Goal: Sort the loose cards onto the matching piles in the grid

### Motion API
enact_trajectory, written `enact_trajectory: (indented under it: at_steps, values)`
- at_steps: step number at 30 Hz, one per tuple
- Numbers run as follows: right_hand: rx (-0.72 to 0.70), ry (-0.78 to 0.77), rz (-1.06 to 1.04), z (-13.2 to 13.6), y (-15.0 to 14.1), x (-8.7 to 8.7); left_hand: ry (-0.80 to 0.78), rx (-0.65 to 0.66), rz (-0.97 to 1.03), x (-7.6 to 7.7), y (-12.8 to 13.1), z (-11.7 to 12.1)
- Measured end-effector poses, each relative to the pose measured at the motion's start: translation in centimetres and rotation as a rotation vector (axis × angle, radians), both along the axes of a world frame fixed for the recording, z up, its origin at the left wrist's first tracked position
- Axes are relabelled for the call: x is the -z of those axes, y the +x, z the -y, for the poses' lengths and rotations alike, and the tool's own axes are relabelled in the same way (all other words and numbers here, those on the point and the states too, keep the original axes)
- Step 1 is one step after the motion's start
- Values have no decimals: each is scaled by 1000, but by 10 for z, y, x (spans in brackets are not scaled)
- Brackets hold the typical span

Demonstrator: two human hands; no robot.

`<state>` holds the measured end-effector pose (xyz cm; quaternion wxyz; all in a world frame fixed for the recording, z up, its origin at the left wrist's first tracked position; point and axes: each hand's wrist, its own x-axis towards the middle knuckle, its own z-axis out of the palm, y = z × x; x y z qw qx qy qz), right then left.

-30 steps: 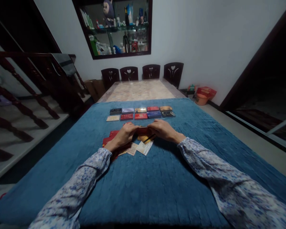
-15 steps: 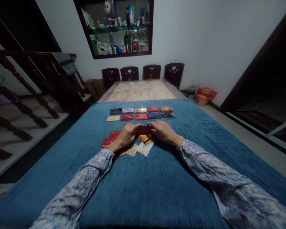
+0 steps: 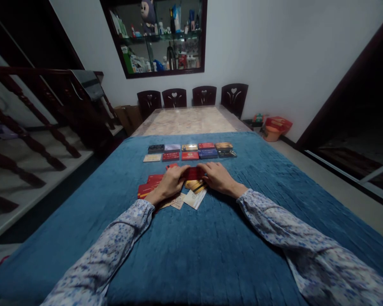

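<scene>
Cards (image 3: 178,201) in beige and white lie loose nearest us on the blue cloth (image 3: 191,250), with a gold card (image 3: 194,186) beyond and red cards (image 3: 148,188) to the left. Our left hand (image 3: 170,182) and right hand (image 3: 218,178), apart, grip opposite ends of a red piece (image 3: 193,173), a single card or stack, we cannot tell. Farther off, two neat rows (image 3: 190,156) of five look finished; by our judgement, the loose scatter and the held piece are left.

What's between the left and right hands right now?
In the head view, a red card, perhaps several, held by the left hand and right hand; a yellow card shows just nearer the camera.
</scene>
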<state>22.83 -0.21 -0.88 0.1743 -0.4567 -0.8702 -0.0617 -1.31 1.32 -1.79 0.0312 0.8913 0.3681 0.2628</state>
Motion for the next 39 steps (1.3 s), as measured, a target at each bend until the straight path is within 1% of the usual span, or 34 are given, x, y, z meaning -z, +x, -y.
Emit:
enact_trajectory:
  at_steps: [7,15,19,23,30,34,39]
  values:
    - [-14,-5,-15,0,0,-1,6,-30,-35,-1,1,0]
    - [1,1,-10,1,0,-5,10,-73,-88,-1,3,0]
    - [-27,25,-16,-2,2,-2,21,-67,-91,-1,2,-1]
    - [-43,37,-14,-5,5,0,-1,-55,-103,-1,1,-1]
    - [-52,17,7,-6,8,-4,6,-36,-97,1,-2,-4]
    - [-60,17,24,-6,10,-5,10,-30,-113,-2,-2,-3]
    - [-37,37,51,-7,11,-6,36,-36,-141,-7,-3,0]
